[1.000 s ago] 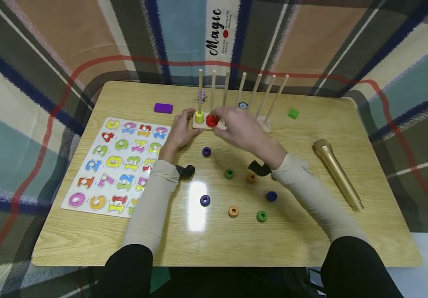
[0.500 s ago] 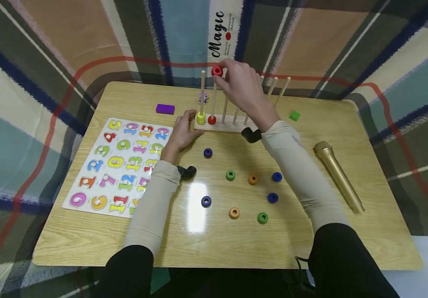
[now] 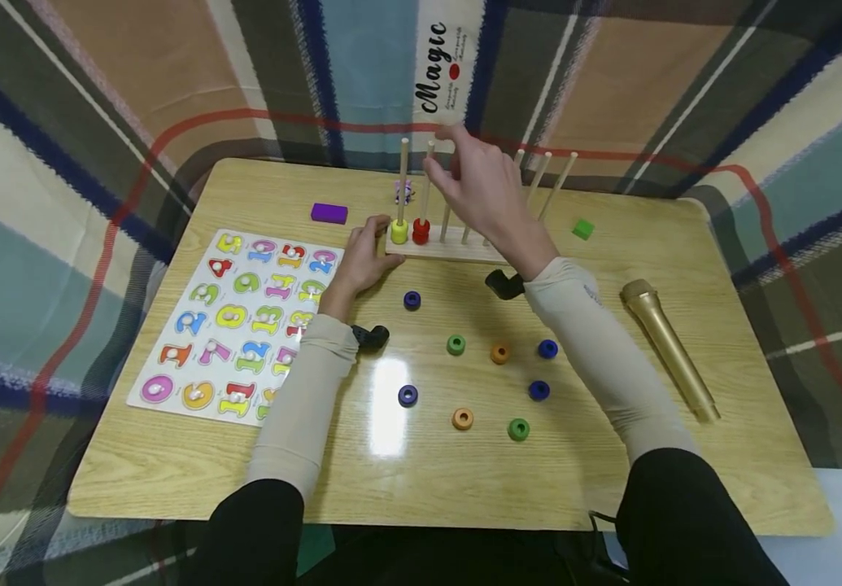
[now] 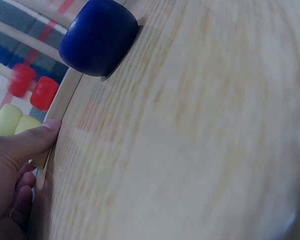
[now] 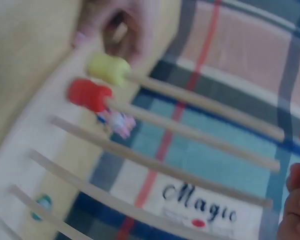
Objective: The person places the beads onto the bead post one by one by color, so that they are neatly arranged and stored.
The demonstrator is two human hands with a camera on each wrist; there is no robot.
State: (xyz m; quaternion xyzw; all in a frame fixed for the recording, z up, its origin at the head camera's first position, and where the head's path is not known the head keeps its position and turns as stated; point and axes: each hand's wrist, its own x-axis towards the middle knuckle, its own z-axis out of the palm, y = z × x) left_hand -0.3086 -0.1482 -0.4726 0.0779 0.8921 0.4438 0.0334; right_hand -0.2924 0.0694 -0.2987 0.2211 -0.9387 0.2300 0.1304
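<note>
Here, in the head view, we are seeing the left hand (image 3: 362, 260) gripping the left end of a wooden peg board (image 3: 454, 251), which is lying toward the far side of the table (image 3: 362, 488). The right hand (image 3: 482, 183) is hovering over the board near the peg tops, its thumb and index finger spreading apart and holding nothing. Yellow beads (image 3: 399, 232) are sitting on the leftmost peg, red beads (image 3: 421, 231) on the next one. Nearer to us, blue beads (image 3: 538, 391), green beads (image 3: 518, 429) and orange beads (image 3: 462, 418) are lying loose. A number board (image 3: 240, 262) is resting on the left, a gold rod (image 3: 669, 350) on the right; a purple block (image 3: 329, 213) and a green block (image 3: 583, 229) are flanking the peg board.

In the left wrist view, we are finding the left thumb pressing the board's near edge, fingers curling in past its end; one blue bead is standing just beside that edge.

In the right wrist view, blurred, we are noticing right-hand fingertips (image 5: 296, 210) bending at the right edge, apart from the pegs, while both red beads are sitting low on their peg.
</note>
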